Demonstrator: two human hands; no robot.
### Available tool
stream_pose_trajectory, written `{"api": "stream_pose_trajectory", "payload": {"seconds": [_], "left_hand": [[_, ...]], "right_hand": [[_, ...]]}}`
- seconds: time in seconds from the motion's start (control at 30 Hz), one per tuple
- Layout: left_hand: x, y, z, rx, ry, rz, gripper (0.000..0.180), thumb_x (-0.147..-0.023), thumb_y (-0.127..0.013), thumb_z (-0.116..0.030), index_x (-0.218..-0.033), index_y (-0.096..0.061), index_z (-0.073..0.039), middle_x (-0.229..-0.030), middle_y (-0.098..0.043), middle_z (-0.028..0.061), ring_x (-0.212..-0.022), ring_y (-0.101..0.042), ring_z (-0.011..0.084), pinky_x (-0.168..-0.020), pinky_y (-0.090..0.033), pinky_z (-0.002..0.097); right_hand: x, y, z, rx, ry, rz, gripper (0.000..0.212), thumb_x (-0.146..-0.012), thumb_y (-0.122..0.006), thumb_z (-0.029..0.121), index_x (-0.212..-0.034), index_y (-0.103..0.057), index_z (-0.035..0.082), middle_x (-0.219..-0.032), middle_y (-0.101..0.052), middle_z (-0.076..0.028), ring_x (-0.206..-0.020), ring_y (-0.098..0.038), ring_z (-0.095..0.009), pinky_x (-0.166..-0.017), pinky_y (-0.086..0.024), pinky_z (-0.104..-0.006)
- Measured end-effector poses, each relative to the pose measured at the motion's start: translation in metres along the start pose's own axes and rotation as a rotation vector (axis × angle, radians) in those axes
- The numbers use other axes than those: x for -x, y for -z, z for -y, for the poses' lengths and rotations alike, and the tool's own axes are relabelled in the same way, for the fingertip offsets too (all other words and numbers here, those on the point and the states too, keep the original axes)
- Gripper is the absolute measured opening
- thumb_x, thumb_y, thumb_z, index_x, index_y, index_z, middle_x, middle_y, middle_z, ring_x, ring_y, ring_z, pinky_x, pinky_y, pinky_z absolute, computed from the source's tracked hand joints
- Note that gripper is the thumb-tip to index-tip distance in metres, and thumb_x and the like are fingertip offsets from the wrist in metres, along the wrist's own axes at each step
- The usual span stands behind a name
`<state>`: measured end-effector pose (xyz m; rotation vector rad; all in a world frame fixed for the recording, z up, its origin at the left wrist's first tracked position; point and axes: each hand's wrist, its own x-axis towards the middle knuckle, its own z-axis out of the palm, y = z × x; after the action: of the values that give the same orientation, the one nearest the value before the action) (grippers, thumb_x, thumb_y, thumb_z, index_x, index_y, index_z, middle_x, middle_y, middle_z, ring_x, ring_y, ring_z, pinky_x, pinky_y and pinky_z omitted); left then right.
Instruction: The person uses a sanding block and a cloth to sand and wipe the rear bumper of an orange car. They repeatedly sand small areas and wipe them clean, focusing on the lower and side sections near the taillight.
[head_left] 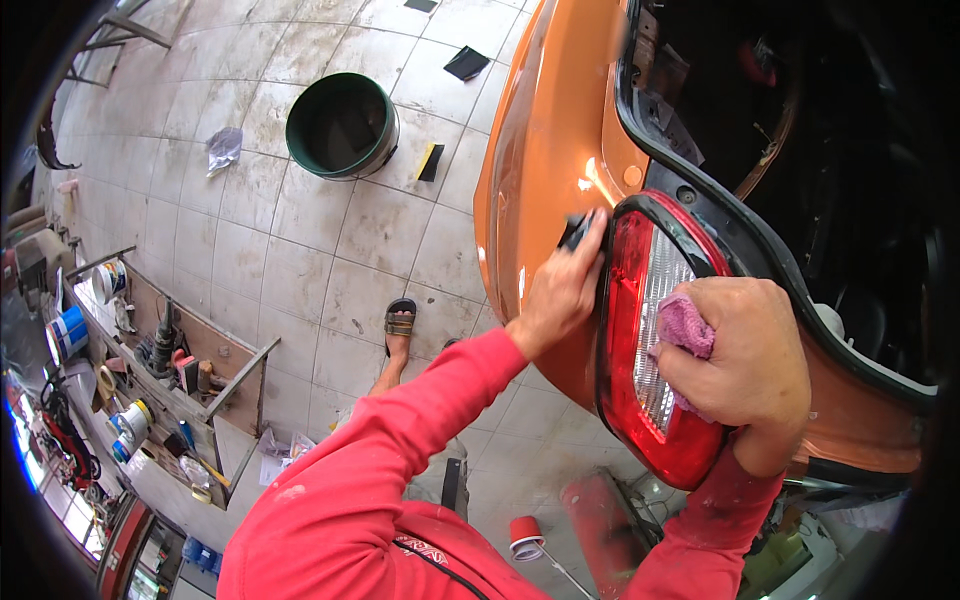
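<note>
My right hand (750,350) is closed on a crumpled pink cloth (686,328) and presses it against the clear strip of a red tail light (632,260). The light has a black rim and sits at the rear corner of an orange car body (530,190). On the light's left side, my left hand (562,295) rests by the rim, its fingers bent around a small dark piece (577,231) that is mostly hidden. What that piece is I cannot make out.
A dark green bucket (343,128) stands on the tiled floor, near black sheets (466,64) and a crumpled plastic piece (224,149). A cluttered workbench (180,370) lines the left. The car's black-edged opening (770,215) lies right. Below is a red cup-shaped thing (525,533).
</note>
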<state>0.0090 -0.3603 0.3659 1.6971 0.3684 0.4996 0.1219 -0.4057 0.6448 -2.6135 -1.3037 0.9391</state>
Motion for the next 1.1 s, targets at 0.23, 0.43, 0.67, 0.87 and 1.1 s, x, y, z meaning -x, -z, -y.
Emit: {"api": "stream_pose_trajectory", "payload": {"seconds": [0.23, 0.43, 0.67, 0.87, 1.1], "left_hand": [[-0.088, 0.03, 0.069, -0.455, -0.121, 0.027, 0.053, -0.103, -0.057, -0.008, -0.156, -0.057, -0.004, -0.134, -0.072, 0.0304, -0.093, -0.076, 0.042, -0.085, -0.061, 0.0512], [-0.03, 0.025, 0.052, -0.425, -0.224, 0.056, 0.058, -0.097, -0.057, 0.0, -0.155, -0.058, -0.001, -0.142, -0.069, 0.0295, -0.119, -0.073, 0.0434, -0.104, -0.059, 0.0481], [-0.149, 0.062, 0.097, -0.61, -0.243, 0.169, 0.054, -0.107, -0.056, -0.008, -0.16, -0.053, -0.007, -0.142, -0.07, 0.0258, -0.113, -0.074, 0.0436, -0.096, -0.061, 0.0499], [0.023, 0.005, 0.022, -0.174, -0.154, 0.037, 0.063, -0.1, -0.059, 0.003, -0.162, -0.052, -0.002, -0.153, -0.06, 0.033, -0.145, -0.059, 0.0469, -0.117, -0.051, 0.0495], [-0.007, 0.013, 0.001, -0.038, 0.073, 0.085, 0.062, -0.104, -0.06, -0.003, -0.165, -0.046, -0.002, -0.151, -0.061, 0.0321, -0.128, -0.067, 0.0495, -0.107, -0.055, 0.0507]], "right_hand": [[0.001, 0.001, -0.002, 0.014, -0.004, 0.013, 0.021, -0.071, -0.073, 0.023, -0.073, -0.069, 0.003, -0.071, -0.066, -0.02, -0.071, -0.068, -0.044, -0.068, -0.054, -0.0515], [0.004, -0.008, -0.01, 0.01, 0.024, -0.056, 0.02, -0.069, -0.073, 0.02, -0.072, -0.065, 0.002, -0.07, -0.062, -0.02, -0.069, -0.063, -0.046, -0.065, -0.05, -0.052], [0.0, 0.001, 0.001, 0.056, 0.003, 0.001, 0.019, -0.072, -0.074, 0.023, -0.074, -0.073, 0.004, -0.073, -0.07, -0.021, -0.073, -0.071, -0.043, -0.071, -0.057, -0.0507], [0.005, -0.004, -0.006, 0.044, -0.016, -0.02, 0.022, -0.069, -0.074, 0.022, -0.072, -0.067, 0.002, -0.071, -0.064, -0.021, -0.07, -0.066, -0.046, -0.066, -0.053, -0.0518], [-0.002, -0.001, 0.002, 0.038, 0.009, 0.01, 0.02, -0.07, -0.073, 0.021, -0.074, -0.068, 0.002, -0.071, -0.065, -0.021, -0.071, -0.066, -0.046, -0.066, -0.052, -0.0517]]}}
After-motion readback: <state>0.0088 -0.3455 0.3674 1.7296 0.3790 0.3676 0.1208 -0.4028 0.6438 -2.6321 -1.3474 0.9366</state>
